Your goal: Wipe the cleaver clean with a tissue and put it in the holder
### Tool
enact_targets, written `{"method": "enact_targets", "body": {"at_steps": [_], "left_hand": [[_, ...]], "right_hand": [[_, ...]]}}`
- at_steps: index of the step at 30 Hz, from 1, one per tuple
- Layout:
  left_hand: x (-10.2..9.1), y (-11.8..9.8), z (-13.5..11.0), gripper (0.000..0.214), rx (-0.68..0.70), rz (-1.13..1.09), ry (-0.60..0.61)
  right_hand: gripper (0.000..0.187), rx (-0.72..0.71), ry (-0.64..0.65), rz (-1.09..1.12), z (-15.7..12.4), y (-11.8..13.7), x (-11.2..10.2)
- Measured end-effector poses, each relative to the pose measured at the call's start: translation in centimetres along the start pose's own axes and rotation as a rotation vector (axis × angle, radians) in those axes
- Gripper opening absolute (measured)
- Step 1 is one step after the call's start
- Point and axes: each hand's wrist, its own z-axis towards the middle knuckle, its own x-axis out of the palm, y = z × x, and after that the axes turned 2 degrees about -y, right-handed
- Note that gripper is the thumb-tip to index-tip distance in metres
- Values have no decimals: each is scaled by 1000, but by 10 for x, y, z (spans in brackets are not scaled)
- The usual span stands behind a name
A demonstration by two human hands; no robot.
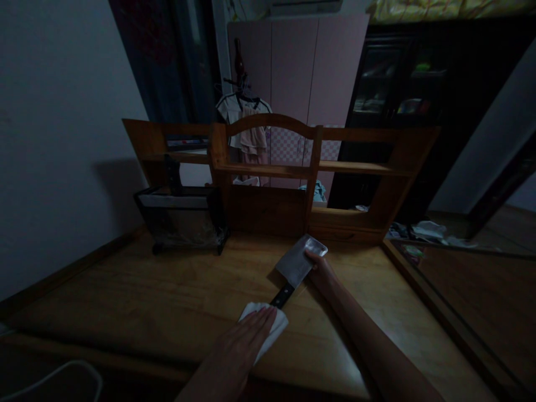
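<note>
A cleaver with a broad steel blade and a black handle lies flat on the wooden desk, blade pointing away from me. My right hand rests its fingers on the blade's right edge, near the tip. My left hand lies flat, fingers stretched out, pressing a white cloth onto the desk at the end of the cleaver's handle.
A wooden shelf unit stands along the desk's back edge. A black mesh organiser sits at the back left. Clothes hang in front of a pink wardrobe behind. A white chair edge shows at the lower left.
</note>
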Motion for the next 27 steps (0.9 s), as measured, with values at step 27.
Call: {"method": "enact_targets", "body": {"at_steps": [27], "left_hand": [[2,-2,52,78,14,29,104]], "right_hand": [[8,49,-40,17,3,-2,1]]}}
